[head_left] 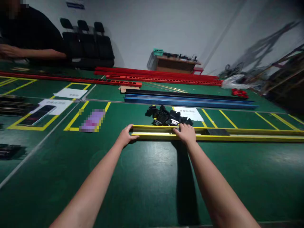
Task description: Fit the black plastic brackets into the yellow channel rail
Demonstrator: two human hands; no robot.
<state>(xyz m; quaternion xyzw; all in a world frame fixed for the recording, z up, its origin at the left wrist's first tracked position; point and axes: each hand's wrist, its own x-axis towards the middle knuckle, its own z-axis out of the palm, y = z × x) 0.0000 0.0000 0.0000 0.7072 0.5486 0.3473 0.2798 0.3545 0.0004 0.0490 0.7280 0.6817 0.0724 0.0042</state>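
A long yellow U-shaped channel (249, 137) lies across the green table and runs out of view at the right. My left hand (125, 136) wraps its left end, thumb at the near wall and fingers at the far wall. Farther right, my right hand (187, 133) is closed over the channel, its fingers at the far wall and its thumb reaching inside. Something dark shows by that thumb, too small to name. A black block (216, 132) sits inside the channel to the right of my right hand. Just behind the channel is a pile of black plastic parts (162, 114).
Blue rails (190, 102) and red rails (166, 76) lie farther back. White paper sheets (188, 114) rest among yellow tape markings. A phone (39, 114) and a blurred purple item (93, 120) lie at left. Another person (35, 34) stands at the upper left.
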